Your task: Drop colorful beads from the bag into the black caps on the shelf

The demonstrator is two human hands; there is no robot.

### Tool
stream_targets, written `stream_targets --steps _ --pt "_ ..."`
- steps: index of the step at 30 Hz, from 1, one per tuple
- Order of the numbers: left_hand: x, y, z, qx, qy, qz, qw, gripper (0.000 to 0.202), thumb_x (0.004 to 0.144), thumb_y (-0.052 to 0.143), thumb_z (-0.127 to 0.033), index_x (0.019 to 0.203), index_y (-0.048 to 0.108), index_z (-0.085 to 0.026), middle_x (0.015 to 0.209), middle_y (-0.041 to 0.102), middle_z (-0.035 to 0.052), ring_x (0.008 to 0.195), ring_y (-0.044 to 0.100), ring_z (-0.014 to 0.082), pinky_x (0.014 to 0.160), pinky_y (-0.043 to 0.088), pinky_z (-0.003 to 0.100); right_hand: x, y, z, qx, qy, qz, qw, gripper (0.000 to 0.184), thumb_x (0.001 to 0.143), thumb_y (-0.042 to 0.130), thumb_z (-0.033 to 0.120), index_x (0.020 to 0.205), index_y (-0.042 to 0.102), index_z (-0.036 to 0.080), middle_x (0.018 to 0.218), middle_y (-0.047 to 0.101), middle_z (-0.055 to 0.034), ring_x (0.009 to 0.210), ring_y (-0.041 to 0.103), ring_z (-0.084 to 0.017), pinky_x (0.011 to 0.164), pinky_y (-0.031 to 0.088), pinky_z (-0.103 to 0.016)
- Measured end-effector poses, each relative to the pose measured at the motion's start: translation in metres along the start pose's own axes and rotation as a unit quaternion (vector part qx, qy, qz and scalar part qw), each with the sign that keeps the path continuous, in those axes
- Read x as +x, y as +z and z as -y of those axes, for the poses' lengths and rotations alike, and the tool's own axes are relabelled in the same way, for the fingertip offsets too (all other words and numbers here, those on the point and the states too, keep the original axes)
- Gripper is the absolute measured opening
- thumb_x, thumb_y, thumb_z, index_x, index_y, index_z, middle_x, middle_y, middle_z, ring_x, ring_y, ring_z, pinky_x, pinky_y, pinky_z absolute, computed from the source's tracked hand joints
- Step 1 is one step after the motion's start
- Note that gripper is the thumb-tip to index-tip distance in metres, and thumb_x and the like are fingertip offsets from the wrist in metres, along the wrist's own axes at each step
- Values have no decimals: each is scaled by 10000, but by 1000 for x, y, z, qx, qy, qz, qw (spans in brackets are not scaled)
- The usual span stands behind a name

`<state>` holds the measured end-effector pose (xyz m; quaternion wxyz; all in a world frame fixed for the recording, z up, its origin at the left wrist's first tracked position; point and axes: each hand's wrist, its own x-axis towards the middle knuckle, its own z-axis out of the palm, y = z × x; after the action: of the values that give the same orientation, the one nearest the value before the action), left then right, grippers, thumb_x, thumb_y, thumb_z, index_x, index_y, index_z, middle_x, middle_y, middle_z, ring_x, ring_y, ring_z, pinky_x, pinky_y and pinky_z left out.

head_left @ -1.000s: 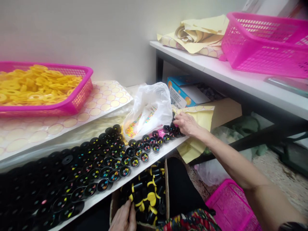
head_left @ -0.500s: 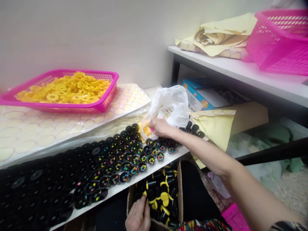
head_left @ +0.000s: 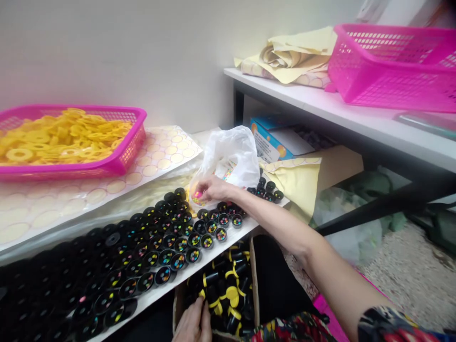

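Observation:
My right hand (head_left: 213,188) is closed on a small pink piece (head_left: 198,194), mostly hidden by the fingers. It is at the mouth of a white plastic bag (head_left: 237,147) holding tiny multicoloured beads (head_left: 196,201). Below and left of it stand rows of round black cups (head_left: 163,274); many contain a few coloured beads. My left hand (head_left: 194,320) is at the near left corner of a cardboard box (head_left: 254,285), its fingers bent and close together beside black pieces with yellow caps (head_left: 232,295). What those fingers grip is hidden.
A pink basket (head_left: 133,142) of yellow rings sits on circle-printed sheets (head_left: 167,152) at left. On the white shelf (head_left: 302,97) at right are folded yellow sheets (head_left: 292,52) and another pink basket (head_left: 384,71). Beneath it is a blue box (head_left: 265,142).
The view has turned slightly right, so most things appear further left. My right hand stays at the bag's mouth with the pink piece; my left hand remains at the box corner.

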<state>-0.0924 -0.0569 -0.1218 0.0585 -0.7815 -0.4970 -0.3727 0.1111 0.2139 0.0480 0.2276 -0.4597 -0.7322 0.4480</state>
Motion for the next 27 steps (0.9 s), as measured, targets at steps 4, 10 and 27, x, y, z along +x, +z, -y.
stream_targets --steps 4,10,27 --pt "7 -2 -9 11 -6 -15 1000 119 877 563 -168 975 621 -135 778 699 27 650 665 108 683 541 194 -12 -17 -13 180 0 -30 983 135 595 641 97 725 612 121 590 547 60 525 475 -68 523 388 -198" --pt "-1 -2 -6 14 -10 7 1000 148 863 575 -130 1004 620 -135 793 702 32 685 671 115 702 549 204 -11 -19 -23 170 12 -55 984 125 543 658 115 658 611 125 534 522 67 506 428 -70 515 331 -214" --pt "6 -2 -6 17 -6 -12 1000 125 883 554 -160 983 629 -148 782 705 26 647 665 110 663 546 204 -73 -46 4 259 -54 -86 960 229 572 725 190 788 664 145 707 610 31 666 538 -97 684 430 -251"
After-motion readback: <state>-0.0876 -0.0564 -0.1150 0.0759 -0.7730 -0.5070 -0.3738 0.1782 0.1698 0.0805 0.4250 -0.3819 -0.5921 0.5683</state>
